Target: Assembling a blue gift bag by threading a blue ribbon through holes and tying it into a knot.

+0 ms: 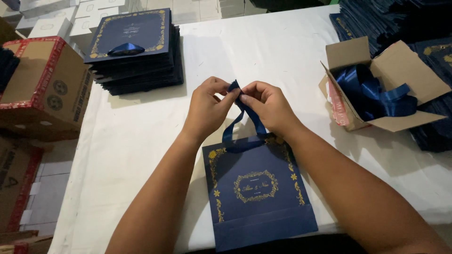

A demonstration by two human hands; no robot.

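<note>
ribbon (241, 123): blue satin, both ends rise from the top edge of the bag and meet between the two hands above it.
bag (260, 189): navy paper gift bag with gold floral border, lying flat on the white table (282, 61), near edge, between the forearms.
left hand (207, 109): thumb and fingers closed, pinching one ribbon end at the crossing point.
right hand (268, 106): closed the same way, pinching the other end; fingertips of both hands touch at the ribbon.
step in hand: looks like tying the ribbon handle into a knot or bow (judgement, the knot itself is hidden by the fingers).
doing it well: keep both tails even, hold the satin flat so it doesn't twist, cinch down close to the bag's top edge, don't tug hard enough to crease the paper.
finished stack (136, 51): same navy bags piled at far left of the table, top one shows a flat bow.
ribbon box (386, 89): open cardboard box at right, loose blue ribbon inside.
further: dark bag stock (395, 19) at far right; red-trimmed carton (42, 84) off the table at left.
</note>
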